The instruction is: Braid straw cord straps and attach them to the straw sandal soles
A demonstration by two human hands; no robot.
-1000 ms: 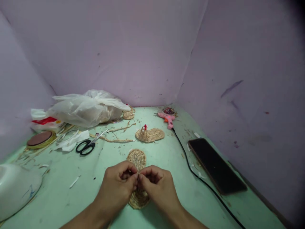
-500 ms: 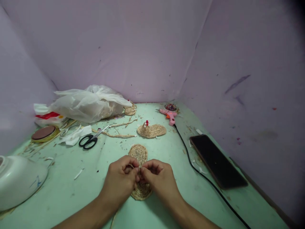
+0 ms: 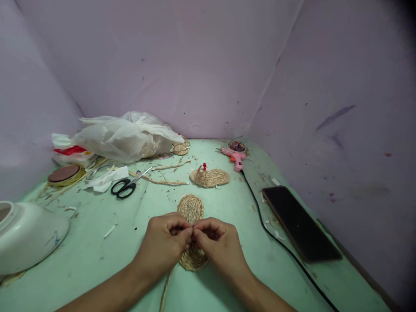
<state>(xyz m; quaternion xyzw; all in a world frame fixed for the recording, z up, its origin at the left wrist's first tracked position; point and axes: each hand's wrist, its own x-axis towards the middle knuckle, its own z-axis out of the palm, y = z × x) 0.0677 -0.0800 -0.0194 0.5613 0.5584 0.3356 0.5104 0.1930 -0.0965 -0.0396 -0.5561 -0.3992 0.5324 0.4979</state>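
Straw sole (image 3: 191, 208) lies coiled on the green desk (image 3: 97, 242) under the left hand (image 3: 164, 247) and right hand (image 3: 221, 247) — both pinched on a cord (image 3: 164, 292) — strap seemingly unattached.

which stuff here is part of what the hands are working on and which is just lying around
In hand:
left hand
right hand
woven sole under both hands
straw cord trailing from under the left hand

Lying about:
scissors
glue gun
phone
plastic bag
finished slipper
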